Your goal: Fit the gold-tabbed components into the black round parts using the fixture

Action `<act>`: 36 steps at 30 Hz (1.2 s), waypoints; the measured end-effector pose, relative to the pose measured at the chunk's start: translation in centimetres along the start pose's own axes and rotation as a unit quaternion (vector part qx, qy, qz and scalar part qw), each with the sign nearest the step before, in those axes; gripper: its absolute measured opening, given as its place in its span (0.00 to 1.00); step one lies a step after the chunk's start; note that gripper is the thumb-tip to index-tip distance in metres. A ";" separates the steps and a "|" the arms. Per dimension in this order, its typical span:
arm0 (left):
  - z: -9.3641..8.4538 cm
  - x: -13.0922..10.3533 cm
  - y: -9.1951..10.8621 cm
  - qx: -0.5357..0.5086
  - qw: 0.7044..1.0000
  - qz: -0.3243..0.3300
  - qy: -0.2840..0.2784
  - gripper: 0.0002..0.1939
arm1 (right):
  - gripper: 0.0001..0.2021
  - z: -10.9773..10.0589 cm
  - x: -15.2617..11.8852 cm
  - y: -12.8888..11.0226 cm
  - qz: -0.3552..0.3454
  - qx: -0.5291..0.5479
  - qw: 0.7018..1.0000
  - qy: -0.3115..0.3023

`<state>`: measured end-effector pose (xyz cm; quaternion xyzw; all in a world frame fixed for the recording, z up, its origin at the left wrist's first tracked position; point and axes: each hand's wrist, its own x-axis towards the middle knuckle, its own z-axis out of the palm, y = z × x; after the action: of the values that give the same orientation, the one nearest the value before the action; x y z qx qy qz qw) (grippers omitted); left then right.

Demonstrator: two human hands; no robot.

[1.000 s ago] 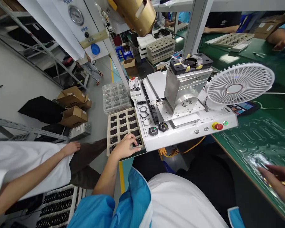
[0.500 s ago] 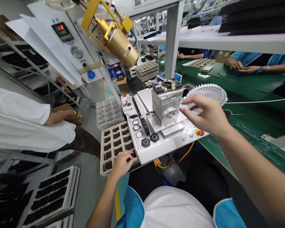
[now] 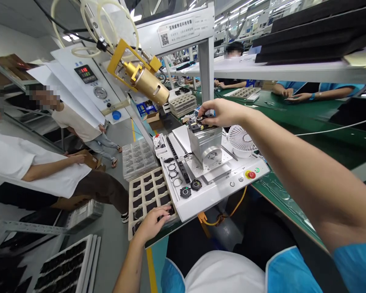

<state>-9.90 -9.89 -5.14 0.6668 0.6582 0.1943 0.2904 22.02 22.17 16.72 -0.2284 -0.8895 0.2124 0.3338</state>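
Observation:
My right hand (image 3: 221, 114) is over the black fixture (image 3: 195, 125) on top of the metal block (image 3: 203, 142). Its thumb and fingers close on a small dark piece there, mostly hidden by the fingertips. Down at the left, my left hand (image 3: 154, 224) rests at the near right corner of the beige compartment tray (image 3: 142, 206). Its fingers and thumb curl round a dark piece that I cannot make out. Round watch cases (image 3: 138, 214) sit in the tray's left column. Two black watch bodies (image 3: 186, 192) lie on the white machine base, beside several thin rings (image 3: 173, 173).
A brass-coloured press head (image 3: 151, 87) hangs above the base. A white fan (image 3: 241, 140) stands right of the block, behind the red stop button (image 3: 251, 174). Clear plastic trays (image 3: 140, 156) are stacked at left. Two people stand beyond them; co-workers sit across the green table.
My right hand has moved left from beside the fan onto the fixture, and its fingers have closed. My left hand stays at the tray corner. The view has tilted up.

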 end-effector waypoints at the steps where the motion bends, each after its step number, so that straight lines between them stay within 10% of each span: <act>1: -0.2 0.1 0.4 -0.016 1.000 -0.002 0.005 0.15 | 0.12 0.0 -0.8 -0.6 -0.002 0.000 0.999 0.041; 6: -2.0 2.2 3.5 -0.093 0.980 0.078 0.158 0.12 | 0.13 2.4 -8.0 -3.4 0.009 0.109 0.964 0.242; 12: -6.0 11.3 13.7 -0.017 0.882 0.282 0.376 0.07 | 0.15 10.8 -17.7 -3.5 0.123 0.251 0.919 0.279; 15: -7.7 17.0 19.5 0.042 0.857 0.339 0.387 0.07 | 0.15 14.0 -21.8 -2.9 0.177 0.249 0.920 0.246; 19: -8.0 21.9 24.3 0.123 0.898 0.291 0.305 0.11 | 0.18 15.0 -27.3 -2.0 0.252 0.231 0.919 0.196; 27: -8.2 21.9 23.6 0.201 0.914 0.300 0.183 0.37 | 0.27 12.6 -35.2 2.1 0.419 0.198 0.865 0.194; 32: -8.5 21.1 23.0 0.160 0.922 0.305 0.179 0.37 | 0.42 11.4 -32.2 5.3 0.460 0.053 0.883 0.076; 36: -4.5 16.5 20.2 0.053 0.887 0.356 0.289 0.30 | 0.44 11.9 -29.5 6.6 0.457 -0.055 0.888 0.002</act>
<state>3.59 7.75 9.23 0.7851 0.4405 0.4338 -0.0373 35.41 8.60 -9.59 -0.6278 -0.6964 0.2920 0.1888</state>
